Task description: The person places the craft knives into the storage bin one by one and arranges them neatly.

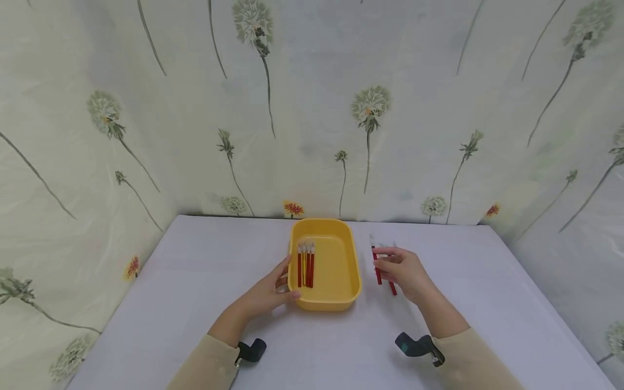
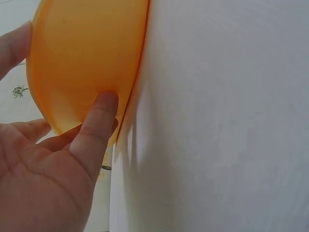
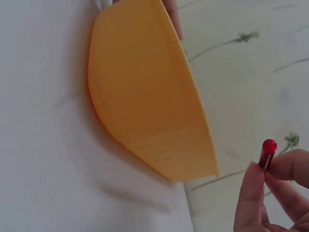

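A yellow tray [image 1: 336,265] stands on the table. Several slim red and yellow sticks with pale tips [image 1: 306,265], resembling paintbrushes, lie side by side along its left. My left hand [image 1: 263,295] holds the tray's left front corner, its fingers and thumb spread against the outer wall [image 2: 87,58]. Right of the tray, my right hand [image 1: 402,271] pinches a red stick with a pale tip [image 1: 377,273] between thumb and fingers, raised off the table. Its rounded red end [image 3: 269,146] shows in the right wrist view. Another red stick [image 1: 392,288] is partly hidden under that hand.
A white-covered table [image 1: 234,244] carries everything. Floral-print sheeting [image 1: 312,108] hangs behind it and along the sides. Dark camera mounts [image 1: 419,346] sit on both wrists.
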Demonstrator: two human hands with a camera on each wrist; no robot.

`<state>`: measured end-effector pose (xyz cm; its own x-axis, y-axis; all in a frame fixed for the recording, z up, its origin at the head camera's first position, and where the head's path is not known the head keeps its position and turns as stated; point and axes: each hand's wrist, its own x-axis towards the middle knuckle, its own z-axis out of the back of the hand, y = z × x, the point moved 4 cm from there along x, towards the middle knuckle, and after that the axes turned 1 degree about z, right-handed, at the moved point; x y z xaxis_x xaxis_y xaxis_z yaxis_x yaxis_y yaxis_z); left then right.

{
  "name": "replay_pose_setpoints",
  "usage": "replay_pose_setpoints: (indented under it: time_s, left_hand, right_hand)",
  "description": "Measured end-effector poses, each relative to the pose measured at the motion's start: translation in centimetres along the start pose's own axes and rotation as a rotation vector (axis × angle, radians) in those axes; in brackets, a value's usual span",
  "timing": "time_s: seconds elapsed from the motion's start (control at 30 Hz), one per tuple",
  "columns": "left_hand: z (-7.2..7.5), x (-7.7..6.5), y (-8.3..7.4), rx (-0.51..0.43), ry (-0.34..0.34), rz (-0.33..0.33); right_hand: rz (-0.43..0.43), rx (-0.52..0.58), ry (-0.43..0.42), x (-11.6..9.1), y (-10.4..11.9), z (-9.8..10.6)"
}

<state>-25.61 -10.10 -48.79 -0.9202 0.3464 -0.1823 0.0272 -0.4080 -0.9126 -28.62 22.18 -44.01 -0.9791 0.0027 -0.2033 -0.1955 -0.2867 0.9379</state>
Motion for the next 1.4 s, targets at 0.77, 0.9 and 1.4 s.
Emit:
replay_pose_setpoints:
  time_s: [0.77, 0.9, 1.4]
  left_hand:
    - [-0.2, -0.2, 0.2, 0.012, 0.0, -0.013]
    - [-0.1, -0.2, 0.2, 0.005, 0.004, -0.019]
    - [-0.2, -0.1, 0.2, -0.011, 0.01, -0.022]
  right_hand:
    - [0.006, 0.039, 0.023, 1.1, 1.0, -5.9]
    - [0.006, 0.042, 0.026, 1.3, 1.4, -6.9]
    - [0.002, 0.11, 0.079, 2.3, 2.0, -10.6]
